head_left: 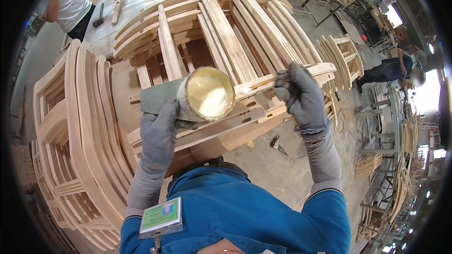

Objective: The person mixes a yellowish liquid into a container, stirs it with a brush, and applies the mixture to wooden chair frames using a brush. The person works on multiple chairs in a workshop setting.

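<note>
My left hand (162,124), in a grey glove, is closed round a round pot (209,94) of cream-coloured, glue-like liquid, its rim crusted. A flat grey-green piece (161,98) sticks out to the left behind the pot; whether the hand holds it too, I cannot tell. My right hand (301,96), gloved as well, is closed, with a slim stick or brush (256,86) seeming to reach from its fingers toward the pot. Its grip end is hidden. Both hands are over a stack of pale wooden chair frames (228,37). Below the pot lies a slotted wooden rail (247,115).
More curved wooden frames (87,127) stand stacked on my left. A mallet (98,16) lies on the grey table (136,7) beyond, beside a person (70,2). Another person (393,68) stands far right. A dark tool (278,145) rests on the floor.
</note>
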{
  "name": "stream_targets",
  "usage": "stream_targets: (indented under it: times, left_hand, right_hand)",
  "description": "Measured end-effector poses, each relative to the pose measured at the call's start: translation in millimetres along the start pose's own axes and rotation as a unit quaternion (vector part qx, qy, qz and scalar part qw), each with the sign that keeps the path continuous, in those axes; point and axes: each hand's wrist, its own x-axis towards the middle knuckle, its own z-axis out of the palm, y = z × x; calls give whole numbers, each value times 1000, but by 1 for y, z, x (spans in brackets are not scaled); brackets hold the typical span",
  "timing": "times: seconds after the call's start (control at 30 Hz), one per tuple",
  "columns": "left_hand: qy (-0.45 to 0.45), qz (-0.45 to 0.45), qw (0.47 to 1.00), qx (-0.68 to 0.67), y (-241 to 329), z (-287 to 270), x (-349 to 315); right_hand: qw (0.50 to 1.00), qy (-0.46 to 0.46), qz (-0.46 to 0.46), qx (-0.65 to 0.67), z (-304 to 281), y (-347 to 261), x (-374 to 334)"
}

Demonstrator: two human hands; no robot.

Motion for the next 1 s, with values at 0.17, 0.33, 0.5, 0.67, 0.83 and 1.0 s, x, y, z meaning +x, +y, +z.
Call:
stream_targets:
  times: [0.17,0.33,0.5,0.67,0.83,1.0]
  left_hand:
    - [-13,51,995,89,-6,-18,-2]
    - [24,34,998,56,-4,-17,-5]
    - [61,56,990,116,-2,-22,-11]
    - [64,84,990,96,-1,-20,-12]
    - [63,81,992,75,0,-24,-15]
    - [70,79,993,56,-2,-21,-21]
  right_hand:
    - [954,146,-105,-241,-14,-4,3]
    - [940,142,-123,-285,-27,10,16]
    - [933,134,-126,-310,-20,6,19]
    - [908,56,-106,-402,-6,14,20]
    - [773,-70,-146,-613,16,3,14]
    - [770,-111,-175,-604,12,7,22]
